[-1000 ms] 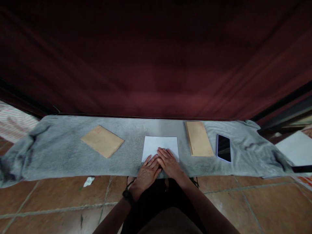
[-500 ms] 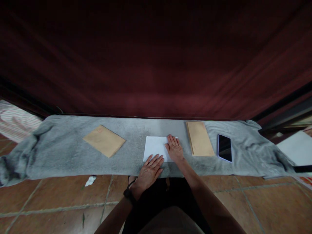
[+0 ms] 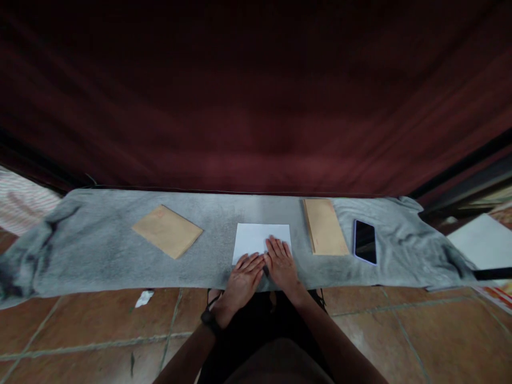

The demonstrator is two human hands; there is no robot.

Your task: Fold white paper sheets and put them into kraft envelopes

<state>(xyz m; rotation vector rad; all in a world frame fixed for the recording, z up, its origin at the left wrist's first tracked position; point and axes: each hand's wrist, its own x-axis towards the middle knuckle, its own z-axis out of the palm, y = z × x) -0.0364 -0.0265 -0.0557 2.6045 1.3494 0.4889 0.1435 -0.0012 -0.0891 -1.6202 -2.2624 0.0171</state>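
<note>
A white sheet of paper [image 3: 256, 234] lies flat on the grey cloth in front of me. My left hand [image 3: 244, 277] rests flat over its near left part, fingers stretched out. Beside it, my right hand [image 3: 281, 265] lies flat on the near right part, fingers pointing away from me. The two hands almost touch at the thumbs, and both cover the paper's near edge. Neither hand grips anything.
A brown envelope [image 3: 168, 230] lies at an angle on the left, and a stack of brown envelopes [image 3: 326, 226] is on the right. Farther right is a phone [image 3: 365, 241] with a purple edge. Grey cloth [image 3: 104, 240] covers the bench; a dark red curtain [image 3: 248, 133] hangs behind.
My right hand has slid from the paper's far right corner toward its near edge, closer to my left hand. The left hand stays nearly in place.
</note>
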